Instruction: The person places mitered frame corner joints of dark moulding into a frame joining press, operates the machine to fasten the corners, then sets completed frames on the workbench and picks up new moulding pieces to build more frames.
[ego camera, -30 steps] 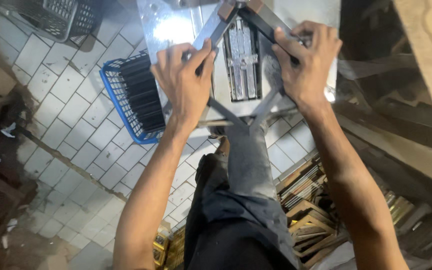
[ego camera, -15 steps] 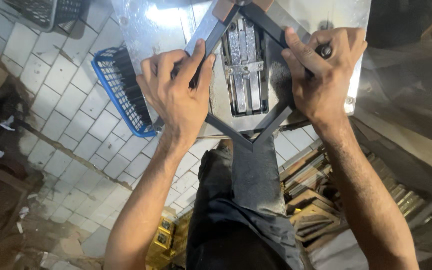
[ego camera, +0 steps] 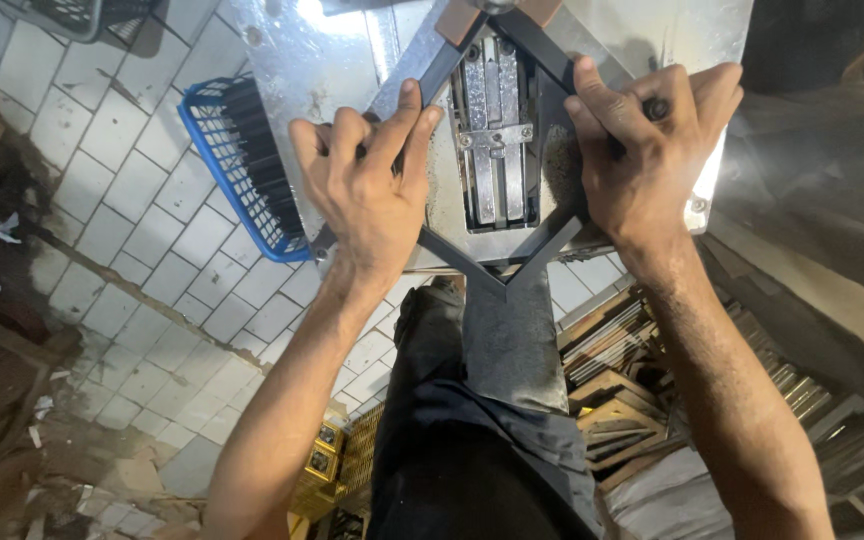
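Observation:
A dark square frame (ego camera: 500, 266) lies corner-toward-me on a shiny metal machine table (ego camera: 322, 70). My left hand (ego camera: 367, 190) presses on the frame's left side, fingers curled over the bar. My right hand (ego camera: 647, 150) grips the right side of the frame, fingers wrapped around it. Between my hands a slot in the table shows metal clamp bars (ego camera: 492, 140). The frame's near corner hangs past the table's front edge.
A blue plastic basket (ego camera: 237, 165) with dark strips stands on the white tiled floor (ego camera: 102, 230) left of the table. Stacked frame pieces and mouldings (ego camera: 632, 370) lie at the lower right. Scraps litter the floor at the left. My dark trousers (ego camera: 472, 440) fill the bottom centre.
Both hands stay on the frame. The view has moved closer and slightly down, so frame and hands appear larger; the hands' grip looks unchanged.

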A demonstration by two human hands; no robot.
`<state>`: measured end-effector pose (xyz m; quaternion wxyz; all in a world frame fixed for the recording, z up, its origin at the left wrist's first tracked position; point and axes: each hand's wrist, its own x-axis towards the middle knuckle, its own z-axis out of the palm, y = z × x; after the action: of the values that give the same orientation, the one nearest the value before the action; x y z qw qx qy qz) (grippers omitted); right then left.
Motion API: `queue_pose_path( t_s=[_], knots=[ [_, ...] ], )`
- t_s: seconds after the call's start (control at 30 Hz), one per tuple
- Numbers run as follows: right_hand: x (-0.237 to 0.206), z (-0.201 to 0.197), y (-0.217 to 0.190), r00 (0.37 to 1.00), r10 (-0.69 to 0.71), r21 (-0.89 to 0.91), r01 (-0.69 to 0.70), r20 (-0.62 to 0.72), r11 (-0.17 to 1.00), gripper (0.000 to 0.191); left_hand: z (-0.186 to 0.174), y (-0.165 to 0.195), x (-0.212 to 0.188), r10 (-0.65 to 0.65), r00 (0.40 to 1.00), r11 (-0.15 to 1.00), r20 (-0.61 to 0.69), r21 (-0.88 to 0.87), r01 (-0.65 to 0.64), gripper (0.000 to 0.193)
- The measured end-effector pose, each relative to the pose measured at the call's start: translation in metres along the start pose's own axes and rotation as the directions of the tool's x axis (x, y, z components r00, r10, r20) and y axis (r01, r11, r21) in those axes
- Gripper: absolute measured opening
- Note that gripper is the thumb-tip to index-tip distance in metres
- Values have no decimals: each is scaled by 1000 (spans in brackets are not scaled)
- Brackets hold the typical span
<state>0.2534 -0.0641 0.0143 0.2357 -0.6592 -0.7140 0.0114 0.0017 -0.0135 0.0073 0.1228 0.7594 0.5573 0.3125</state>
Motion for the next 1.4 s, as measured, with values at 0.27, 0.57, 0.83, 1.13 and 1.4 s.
queue_pose_path(
  t_s=[0.27,0.57,0.83,1.13,1.4],
  knots=[
    [9,-1,-3,1000,8,-63,-9,-4,998,24,5,9,10,-20,990,995,-138,92,33,30],
    [15,-9,-6,995,72,-1,-72,66,997,30,0,13,17,-234,971,970,-44,-77,230,60],
    [16,7,15,995,-90,79,93,-44,993,37,5,9,25,-175,960,982,-217,35,186,57],
    [-10,21,16,998,-11,56,8,55,998,34,-9,62,-78,-534,742,845,-405,-250,473,81],
    [7,-18,-14,999,7,171,2,-54,985,38,14,111,-171,-555,677,-49,483,-832,553,44]
  ],
)
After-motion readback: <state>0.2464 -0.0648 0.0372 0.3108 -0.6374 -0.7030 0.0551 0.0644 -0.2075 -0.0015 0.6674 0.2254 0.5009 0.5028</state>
